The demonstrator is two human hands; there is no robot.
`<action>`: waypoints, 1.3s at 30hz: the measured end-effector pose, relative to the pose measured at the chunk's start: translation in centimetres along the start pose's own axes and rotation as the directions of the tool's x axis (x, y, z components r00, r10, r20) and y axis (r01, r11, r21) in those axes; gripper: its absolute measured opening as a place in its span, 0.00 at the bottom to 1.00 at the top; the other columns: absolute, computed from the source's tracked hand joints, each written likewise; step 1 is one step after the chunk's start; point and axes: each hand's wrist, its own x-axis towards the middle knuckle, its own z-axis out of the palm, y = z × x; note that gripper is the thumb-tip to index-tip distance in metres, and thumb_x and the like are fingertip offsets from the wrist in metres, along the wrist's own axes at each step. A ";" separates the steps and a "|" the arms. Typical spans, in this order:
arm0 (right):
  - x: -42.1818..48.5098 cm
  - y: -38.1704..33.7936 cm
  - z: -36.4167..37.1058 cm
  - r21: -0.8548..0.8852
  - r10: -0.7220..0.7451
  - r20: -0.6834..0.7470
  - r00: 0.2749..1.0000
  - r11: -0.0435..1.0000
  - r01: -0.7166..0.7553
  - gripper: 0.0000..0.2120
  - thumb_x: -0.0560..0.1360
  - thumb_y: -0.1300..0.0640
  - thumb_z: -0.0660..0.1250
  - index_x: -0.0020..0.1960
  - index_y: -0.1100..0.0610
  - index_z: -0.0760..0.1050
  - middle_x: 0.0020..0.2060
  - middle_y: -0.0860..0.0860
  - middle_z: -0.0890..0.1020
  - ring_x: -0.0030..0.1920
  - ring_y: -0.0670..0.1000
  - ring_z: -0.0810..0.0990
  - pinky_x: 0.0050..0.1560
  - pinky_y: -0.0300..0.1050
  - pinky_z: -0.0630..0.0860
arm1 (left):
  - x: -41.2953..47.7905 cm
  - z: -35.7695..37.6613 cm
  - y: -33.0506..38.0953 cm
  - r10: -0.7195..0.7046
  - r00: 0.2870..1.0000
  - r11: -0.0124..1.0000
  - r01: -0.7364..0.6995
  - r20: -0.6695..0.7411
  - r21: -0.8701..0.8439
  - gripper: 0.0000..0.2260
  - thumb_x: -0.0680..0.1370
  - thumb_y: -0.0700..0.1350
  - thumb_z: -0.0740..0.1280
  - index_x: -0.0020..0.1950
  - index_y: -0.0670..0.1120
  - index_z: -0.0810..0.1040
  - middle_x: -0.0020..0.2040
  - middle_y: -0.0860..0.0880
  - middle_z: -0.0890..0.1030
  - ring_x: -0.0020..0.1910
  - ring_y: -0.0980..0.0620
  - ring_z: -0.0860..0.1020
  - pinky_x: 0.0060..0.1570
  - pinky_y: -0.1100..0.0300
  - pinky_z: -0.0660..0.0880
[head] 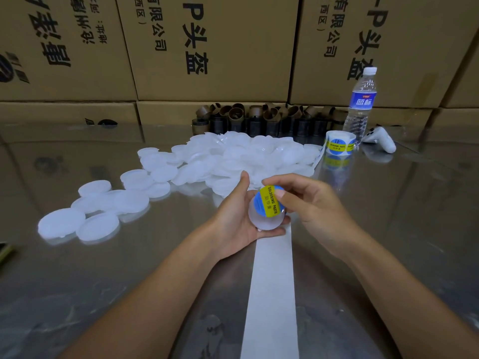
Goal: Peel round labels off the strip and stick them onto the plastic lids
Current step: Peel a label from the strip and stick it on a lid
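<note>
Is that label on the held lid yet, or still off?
Partly on: the label overlaps the lid in the left hand, but the right hand pinches its upper edge. Whether it is stuck, cannot tell.

Shiny grey metal table (388, 229), reflective, fills the lower two-thirds of frame. A loose heap of white plastic lids (233, 156) spreads from lower left up to centre, and behind it at upper centre stands a cluster of brown cardboard cores (259, 117). Upper right: label roll (339, 142) lying just beside an upright water bottle (360, 104), white controller (382, 141) next to them; a bare white backing strip (270, 294) runs from centre to the bottom edge.
</note>
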 end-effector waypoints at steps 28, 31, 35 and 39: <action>0.2 0.4 -0.1 -0.073 0.112 -0.070 0.991 0.990 -0.117 0.06 0.72 0.64 0.71 0.40 0.54 0.82 0.37 0.54 0.83 0.35 0.41 0.79 0.36 0.32 0.76 | -0.6 0.9 0.4 -0.008 0.999 0.996 0.004 0.045 0.084 0.36 0.80 0.64 0.41 0.70 0.39 0.69 0.65 0.38 0.76 0.61 0.39 0.77 0.58 0.47 0.75; 0.2 0.6 0.0 -0.103 0.089 -0.091 0.992 0.990 -0.098 0.07 0.72 0.64 0.71 0.39 0.53 0.82 0.37 0.55 0.82 0.33 0.40 0.77 0.35 0.31 0.74 | -0.6 0.8 0.4 -0.001 0.999 0.998 -0.001 0.043 0.059 0.35 0.80 0.64 0.42 0.66 0.39 0.72 0.60 0.40 0.80 0.53 0.43 0.80 0.52 0.49 0.78; 0.3 0.8 0.0 -0.131 0.071 -0.106 0.992 0.988 -0.085 0.08 0.72 0.64 0.71 0.39 0.52 0.81 0.36 0.57 0.80 0.31 0.39 0.74 0.33 0.30 0.72 | -0.6 0.7 0.4 0.000 0.999 0.999 -0.002 0.037 0.054 0.33 0.80 0.64 0.43 0.61 0.40 0.74 0.60 0.40 0.80 0.53 0.43 0.81 0.53 0.48 0.78; 0.4 1.1 0.0 -0.174 0.034 -0.114 0.993 0.983 -0.053 0.09 0.72 0.63 0.71 0.38 0.50 0.81 0.38 0.62 0.81 0.35 0.46 0.73 0.36 0.36 0.72 | -0.7 0.8 0.4 -0.003 1.000 0.999 0.002 0.029 0.050 0.34 0.80 0.64 0.43 0.65 0.38 0.72 0.63 0.39 0.78 0.57 0.42 0.79 0.54 0.47 0.77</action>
